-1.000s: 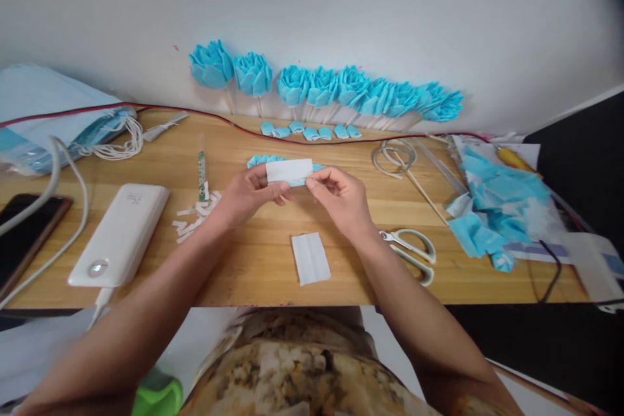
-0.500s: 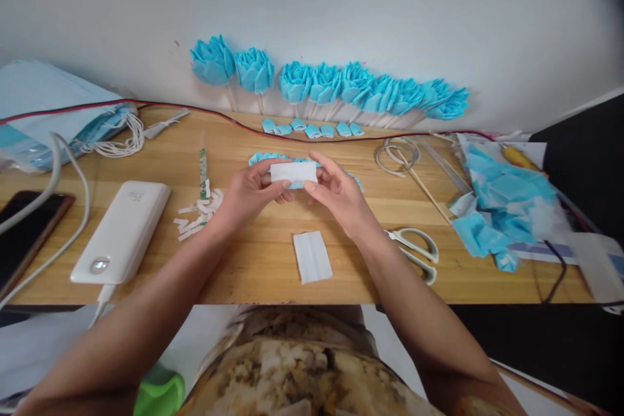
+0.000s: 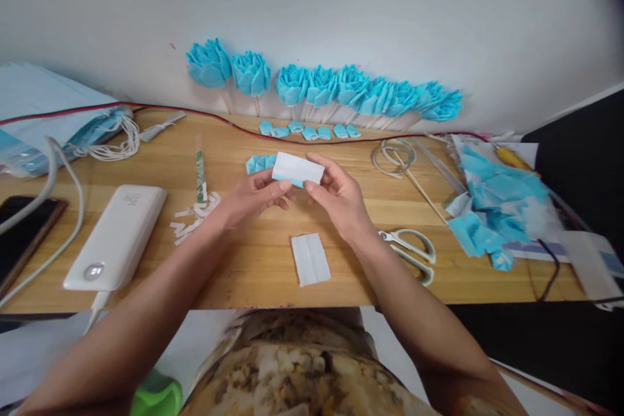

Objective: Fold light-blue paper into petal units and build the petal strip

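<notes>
Between my two hands, above the table, is a folded piece of fabric (image 3: 298,169), white on the face with a blue strip along its lower edge. My left hand (image 3: 260,194) pinches its left end, thumb in front. At the other end my right hand (image 3: 336,188) grips it between thumb and fingers. Behind the hands lies a row of small folded blue petals (image 3: 258,164), partly covered by them. A flat white fabric piece (image 3: 311,260) rests on the table nearer to me. Scissors (image 3: 412,247) with pale handles lie by my right forearm.
Blue fabric flowers (image 3: 251,73) on sticks lean along the wall, with several loose petals (image 3: 311,133) before them. A white power bank (image 3: 117,234), a phone (image 3: 29,227) and white scraps (image 3: 197,211) are on the left. Crumpled blue fabric (image 3: 502,188) and a thin stick (image 3: 422,188) lie right.
The folded fabric has tilted, its right end now lower, and shows more of its blue lower edge. My left hand has shifted slightly down. The whole view has moved a little.
</notes>
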### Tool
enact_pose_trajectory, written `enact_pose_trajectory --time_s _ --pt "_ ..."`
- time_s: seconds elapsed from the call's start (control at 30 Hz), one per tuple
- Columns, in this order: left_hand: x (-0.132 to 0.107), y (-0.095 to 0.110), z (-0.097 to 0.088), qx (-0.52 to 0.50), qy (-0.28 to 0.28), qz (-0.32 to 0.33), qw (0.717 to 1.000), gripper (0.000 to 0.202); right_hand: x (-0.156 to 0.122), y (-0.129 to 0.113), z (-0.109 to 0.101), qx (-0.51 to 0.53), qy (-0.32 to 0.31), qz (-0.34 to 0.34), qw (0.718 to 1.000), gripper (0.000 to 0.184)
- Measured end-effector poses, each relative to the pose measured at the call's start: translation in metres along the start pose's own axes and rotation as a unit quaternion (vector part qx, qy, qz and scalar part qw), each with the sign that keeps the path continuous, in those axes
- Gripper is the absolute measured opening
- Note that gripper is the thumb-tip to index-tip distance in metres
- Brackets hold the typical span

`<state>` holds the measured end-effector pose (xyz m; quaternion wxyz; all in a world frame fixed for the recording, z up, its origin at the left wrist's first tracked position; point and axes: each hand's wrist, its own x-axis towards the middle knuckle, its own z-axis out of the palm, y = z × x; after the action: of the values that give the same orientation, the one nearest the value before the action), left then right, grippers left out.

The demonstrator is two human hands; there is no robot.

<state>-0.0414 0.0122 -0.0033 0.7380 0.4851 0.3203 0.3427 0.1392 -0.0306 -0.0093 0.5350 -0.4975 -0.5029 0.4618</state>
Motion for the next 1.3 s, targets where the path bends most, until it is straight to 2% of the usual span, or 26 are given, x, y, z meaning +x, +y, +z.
enact_pose_trajectory --time_s 0.1,0.23,0.33,0.4,0.47,0.53,0.63,0.73,0.8,0.97,1.1,1.2,1.3 --pt "0.000 -0.003 0.001 0.010 0.018 -0.024 1.000 0.042 0.000 0.000 0.000 -0.006 -0.005 0.000 1.000 0.043" --pt "0.001 -0.007 0.000 0.042 0.042 -0.007 0.998 0.037 0.000 0.002 0.002 -0.009 -0.009 0.005 1.000 0.043" --pt "0.001 -0.006 -0.002 0.025 0.054 -0.004 0.998 0.033 0.000 0.004 0.000 -0.019 -0.012 -0.001 1.000 0.044" --pt "0.001 -0.004 -0.003 -0.010 0.065 -0.010 0.998 0.030 0.000 0.002 -0.005 -0.052 -0.002 -0.021 0.998 0.041" --pt "0.000 -0.001 -0.004 -0.052 0.072 -0.019 0.996 0.030 0.001 -0.001 -0.011 -0.122 0.012 -0.071 0.990 0.040" --pt "0.000 0.002 -0.006 -0.086 0.072 -0.030 0.993 0.030 0.001 -0.005 -0.015 -0.214 0.014 -0.156 0.964 0.046" --pt "-0.001 0.004 -0.006 -0.100 0.054 -0.051 0.992 0.031 0.002 -0.008 -0.017 -0.329 -0.006 -0.276 0.903 0.053" --pt "-0.002 0.005 -0.004 -0.091 0.041 -0.070 0.993 0.034 0.002 -0.009 -0.014 -0.380 -0.031 -0.344 0.858 0.046" --pt "-0.002 0.004 -0.003 -0.081 0.043 -0.079 0.993 0.037 0.002 -0.008 -0.012 -0.391 -0.046 -0.363 0.844 0.038" --pt "0.000 0.001 -0.001 -0.003 0.075 -0.062 0.995 0.035 0.003 -0.004 -0.010 -0.381 -0.062 -0.363 0.848 0.015" --pt "0.002 -0.001 -0.002 0.031 0.092 -0.035 0.995 0.032 0.004 -0.002 -0.010 -0.363 -0.057 -0.366 0.855 0.011" --pt "0.002 -0.003 -0.003 0.055 0.103 -0.016 0.993 0.029 0.003 -0.001 -0.009 -0.341 -0.043 -0.332 0.879 0.012" --pt "0.002 -0.003 -0.003 0.132 0.118 0.003 0.984 0.028 0.001 -0.001 -0.008 -0.298 -0.028 -0.272 0.914 0.008"
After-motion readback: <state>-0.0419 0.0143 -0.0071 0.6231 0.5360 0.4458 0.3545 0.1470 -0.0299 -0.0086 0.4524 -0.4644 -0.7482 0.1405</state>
